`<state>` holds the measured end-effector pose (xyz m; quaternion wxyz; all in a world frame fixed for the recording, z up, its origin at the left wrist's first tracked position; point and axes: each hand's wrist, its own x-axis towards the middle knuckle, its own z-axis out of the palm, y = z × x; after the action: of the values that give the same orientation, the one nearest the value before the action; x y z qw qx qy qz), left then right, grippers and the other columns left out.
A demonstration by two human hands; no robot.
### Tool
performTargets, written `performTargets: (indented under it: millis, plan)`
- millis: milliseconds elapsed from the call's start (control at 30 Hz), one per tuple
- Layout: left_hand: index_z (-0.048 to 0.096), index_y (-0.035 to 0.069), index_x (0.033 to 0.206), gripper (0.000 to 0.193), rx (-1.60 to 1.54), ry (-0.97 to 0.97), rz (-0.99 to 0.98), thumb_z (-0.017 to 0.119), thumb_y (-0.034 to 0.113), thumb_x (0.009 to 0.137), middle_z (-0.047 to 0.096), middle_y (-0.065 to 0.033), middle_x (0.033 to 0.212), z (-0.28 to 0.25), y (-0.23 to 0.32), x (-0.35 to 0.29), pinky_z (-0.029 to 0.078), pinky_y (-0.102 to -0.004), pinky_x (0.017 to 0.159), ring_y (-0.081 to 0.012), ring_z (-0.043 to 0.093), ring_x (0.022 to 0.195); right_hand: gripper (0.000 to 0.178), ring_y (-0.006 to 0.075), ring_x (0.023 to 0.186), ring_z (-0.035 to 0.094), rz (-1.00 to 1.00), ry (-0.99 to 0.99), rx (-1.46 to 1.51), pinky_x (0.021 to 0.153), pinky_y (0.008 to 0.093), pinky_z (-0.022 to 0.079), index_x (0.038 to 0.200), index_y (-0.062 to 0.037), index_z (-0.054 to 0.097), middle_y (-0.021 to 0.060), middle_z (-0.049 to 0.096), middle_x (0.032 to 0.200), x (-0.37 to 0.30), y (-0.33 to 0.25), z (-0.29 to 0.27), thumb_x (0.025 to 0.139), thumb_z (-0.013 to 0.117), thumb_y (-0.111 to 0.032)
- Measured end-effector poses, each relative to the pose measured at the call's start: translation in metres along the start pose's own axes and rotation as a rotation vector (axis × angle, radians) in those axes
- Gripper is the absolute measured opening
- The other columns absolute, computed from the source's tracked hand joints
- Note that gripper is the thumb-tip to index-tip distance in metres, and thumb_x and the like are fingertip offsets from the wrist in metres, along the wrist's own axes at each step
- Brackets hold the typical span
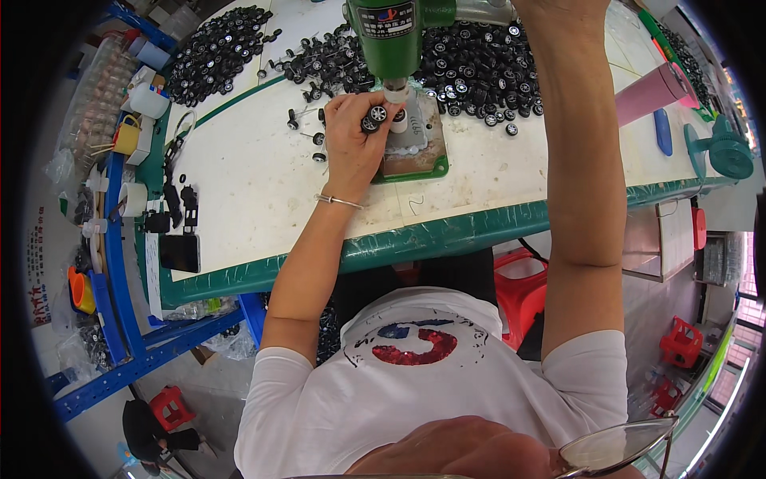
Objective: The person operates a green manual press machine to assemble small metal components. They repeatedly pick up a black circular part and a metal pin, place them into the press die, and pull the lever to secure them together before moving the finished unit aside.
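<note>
My left hand [351, 144] is closed around small black toy wheels [374, 118] with silver hubs, at the base of a green hand press [389, 44]. Its fingertips reach under the press's ram [395, 84], beside a white round holder [399, 124] on the metal base plate [416, 160]. Another dark wheel seems to sit on the holder, partly hidden by the fingers. My right arm stretches up to the top edge, where my right hand [562, 9] is mostly cut off near the press's grey-green side arm [483, 11]. Its fingers do not show.
Heaps of black wheels [479, 72] lie behind the press, with another pile [215, 56] at the far left. Some have thin axles. A pink cup [650, 94], a blue object [662, 132] and a green fan [722, 150] stand right. A phone [180, 253] lies at the left edge.
</note>
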<state>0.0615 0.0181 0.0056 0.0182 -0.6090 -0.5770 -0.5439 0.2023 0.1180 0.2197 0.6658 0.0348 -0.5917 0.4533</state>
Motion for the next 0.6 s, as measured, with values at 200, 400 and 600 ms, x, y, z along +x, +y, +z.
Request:
performTargets:
  millis: [200,400,600]
  plan:
    - [0.066,0.007,0.089,0.015,-0.015,-0.008,-0.018,0.073,0.017,0.080,0.066,-0.0045,0.083,0.001,0.000,0.001,0.038,-0.0370,0.087,-0.0262,0.054,0.088,0.029,0.0014,0.038,0.024,-0.020,0.005,-0.009,0.035,0.0208,0.017,0.064,-0.0159,0.046,-0.0091,0.031,0.051,0.001,0.002,-0.002,0.089,0.059,-0.019]
    - [0.066,0.007,0.089,0.014,0.003,0.014,0.004,0.072,0.016,0.080,0.066,-0.0040,0.083,0.001,-0.001,-0.001,0.040,-0.0377,0.090,-0.0249,0.056,0.085,0.030,0.0028,0.038,0.021,-0.149,0.100,-0.041,0.034,0.0211,0.017,0.063,-0.0134,0.044,-0.0076,0.029,0.049,-0.013,-0.002,0.009,0.090,0.056,-0.017]
    - [0.069,0.008,0.093,0.012,-0.221,0.011,-0.209,0.068,0.017,0.085,0.071,-0.0032,0.085,-0.009,0.004,0.002,0.037,-0.0371,0.100,-0.0177,0.062,0.081,0.029,0.0043,0.038,0.020,-0.351,0.067,-0.062,0.033,0.0223,0.017,0.065,-0.0110,0.041,-0.0055,0.028,0.049,-0.028,0.000,0.003,0.089,0.055,-0.015]
